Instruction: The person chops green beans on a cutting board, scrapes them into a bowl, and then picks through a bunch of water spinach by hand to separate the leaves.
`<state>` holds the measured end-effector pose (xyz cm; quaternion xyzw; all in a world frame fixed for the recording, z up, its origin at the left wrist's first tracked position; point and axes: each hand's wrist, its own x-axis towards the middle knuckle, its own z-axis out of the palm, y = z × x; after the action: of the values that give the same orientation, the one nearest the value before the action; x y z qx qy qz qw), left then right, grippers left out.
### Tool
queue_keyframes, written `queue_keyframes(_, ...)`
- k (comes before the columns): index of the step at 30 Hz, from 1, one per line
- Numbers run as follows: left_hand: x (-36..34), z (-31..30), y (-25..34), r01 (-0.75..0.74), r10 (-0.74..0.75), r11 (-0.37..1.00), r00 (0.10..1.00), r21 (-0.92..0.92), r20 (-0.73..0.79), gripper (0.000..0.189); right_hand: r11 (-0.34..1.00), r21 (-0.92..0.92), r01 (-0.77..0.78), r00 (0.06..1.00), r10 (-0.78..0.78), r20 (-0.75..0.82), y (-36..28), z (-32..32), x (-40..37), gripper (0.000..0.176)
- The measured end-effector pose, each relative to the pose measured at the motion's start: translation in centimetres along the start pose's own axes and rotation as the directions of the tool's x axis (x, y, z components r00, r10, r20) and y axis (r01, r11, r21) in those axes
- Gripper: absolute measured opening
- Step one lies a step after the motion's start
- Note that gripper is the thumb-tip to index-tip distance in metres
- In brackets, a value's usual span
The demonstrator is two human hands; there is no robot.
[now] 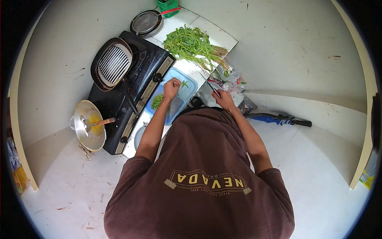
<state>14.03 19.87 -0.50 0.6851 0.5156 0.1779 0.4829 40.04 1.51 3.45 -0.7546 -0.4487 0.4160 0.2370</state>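
Observation:
My left hand (171, 88) is closed over a blue tray (193, 84), with a leafy green sprig (184, 84) at its fingers. My right hand (225, 99) is wrapped round the handle of a knife (211, 87), its thin blade pointing up and left towards the counter edge. A small heap of chopped greens (157, 102) lies in the tray, left of my left wrist. Beyond both hands, a large bunch of leafy greens (189, 44) with long stems and brown roots is spread on the white tiles.
A black gas stove (153, 59) borders the tray, with a grill pan (113, 63) on it. At its lower left stands a metal wok (89, 126) with a wooden-handled utensil. A strainer (146, 22) and green basket (168, 6) sit at the back. Plastic bags (232, 77) lie by the counter corner.

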Motion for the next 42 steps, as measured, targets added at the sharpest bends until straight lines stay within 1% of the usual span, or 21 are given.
queue_keyframes(2,-0.4,-0.4,0.2,-0.185,0.194,0.966,0.981,0.180,-0.032,0.012,1.000,-0.019,0.017,1.000,-0.017,-0.001,0.6,0.0,0.4,0.044)
queue_keyframes(3,-0.6,-0.4,0.1,-0.198,0.208,0.962,0.977,0.185,-0.036,0.012,0.999,-0.028,0.026,1.000,-0.026,-0.002,0.3,-0.1,0.5,0.044)
queue_keyframes(6,-1.0,-0.3,0.1,-0.225,0.240,0.953,0.969,0.203,-0.050,0.011,0.999,0.019,0.033,0.999,-0.033,0.009,-0.3,-0.7,0.4,0.045)
queue_keyframes(8,-1.4,-0.3,0.6,-0.225,0.243,0.949,0.968,0.219,-0.060,0.012,0.999,-0.002,0.041,0.999,-0.041,0.022,-0.5,-0.8,0.7,0.045)
queue_keyframes(11,-1.7,-0.1,1.4,-0.158,0.174,0.965,0.983,0.210,-0.062,0.015,0.999,-0.017,0.046,0.998,-0.045,0.044,-0.3,-0.8,1.2,0.046)
queue_keyframes(14,-1.4,0.1,0.7,-0.268,0.291,0.924,0.956,0.273,-0.047,0.023,0.995,-0.048,0.088,0.996,-0.086,0.036,0.2,-0.6,1.7,0.047)
queue_keyframes(15,-1.3,0.1,0.6,-0.289,0.313,0.906,0.949,0.310,-0.031,0.021,0.992,-0.062,0.107,0.994,-0.105,0.028,0.0,-0.6,1.7,0.047)
queue_keyframes(17,-1.0,0.1,0.5,-0.333,0.358,0.862,0.934,0.381,0.006,0.018,0.997,-0.023,0.069,0.996,-0.067,0.063,-0.3,-1.0,1.7,0.047)
queue_keyframes(18,-1.0,0.2,0.6,-0.335,0.363,0.857,0.932,0.390,0.003,0.017,0.999,-0.004,0.049,0.996,-0.048,0.080,-0.2,-1.2,1.7,0.047)
queue_keyframes(23,-1.0,0.7,1.1,-0.357,0.401,0.819,0.916,0.449,-0.003,0.012,0.995,-0.064,0.071,0.997,-0.069,0.038,0.5,-1.2,2.0,0.046)
queue_keyframes(24,-0.8,0.6,1.2,-0.363,0.405,0.828,0.914,0.427,-0.009,0.011,0.994,-0.082,0.076,0.997,-0.075,0.024,0.4,-1.3,2.0,0.046)
queue_keyframes(26,-0.6,0.4,1.3,-0.373,0.411,0.846,0.911,0.381,-0.020,0.010,0.996,-0.047,0.079,0.997,-0.078,0.021,0.4,-1.7,2.0,0.046)
queue_keyframes(28,-1.4,-0.1,2.8,-0.234,0.248,0.959,0.966,0.158,-0.072,0.009,0.997,-0.023,0.080,0.997,-0.079,0.020,0.4,-1.8,2.0,0.047)
queue_keyframes(29,-1.6,-0.3,3.7,-0.158,0.161,0.987,0.983,0.040,-0.083,0.008,0.997,-0.018,0.080,0.997,-0.079,0.020,0.5,-1.9,2.1,0.046)
queue_keyframes(32,-1.2,-1.0,2.8,-0.070,0.065,0.993,0.996,-0.096,-0.054,0.013,0.997,-0.017,0.081,0.996,-0.081,0.026,0.9,-2.0,2.3,0.044)
queue_keyframes(35,-0.9,-1.6,2.8,-0.072,0.058,0.987,0.994,-0.145,-0.094,0.004,0.996,-0.025,0.090,0.996,-0.089,0.028,1.0,-2.1,2.6,0.044)
queue_keyframes(37,-1.0,-2.4,4.2,-0.117,0.121,0.991,0.992,0.067,-0.049,0.005,0.994,-0.039,0.107,0.994,-0.106,0.020,1.3,-2.0,2.8,0.044)
queue_keyframes(38,-1.0,-2.8,4.9,-0.142,0.148,0.975,0.989,0.171,-0.023,0.005,0.992,-0.049,0.120,0.993,-0.120,0.013,1.6,-1.9,3.0,0.044)
queue_keyframes(40,-0.5,-3.1,5.1,-0.230,0.214,0.914,0.973,0.335,0.084,0.007,0.989,-0.061,0.133,0.991,-0.133,0.014,1.7,-1.8,3.1,0.045)
queue_keyframes(41,0.0,-3.2,5.3,-0.276,0.239,0.869,0.961,0.409,0.140,0.008,0.989,-0.062,0.133,0.991,-0.132,0.021,1.7,-1.7,3.2,0.045)
queue_keyframes(42,0.3,-3.2,5.4,-0.278,0.225,0.867,0.959,0.414,0.172,0.007,0.989,-0.065,0.132,0.991,-0.130,0.028,1.8,-1.7,3.3,0.045)
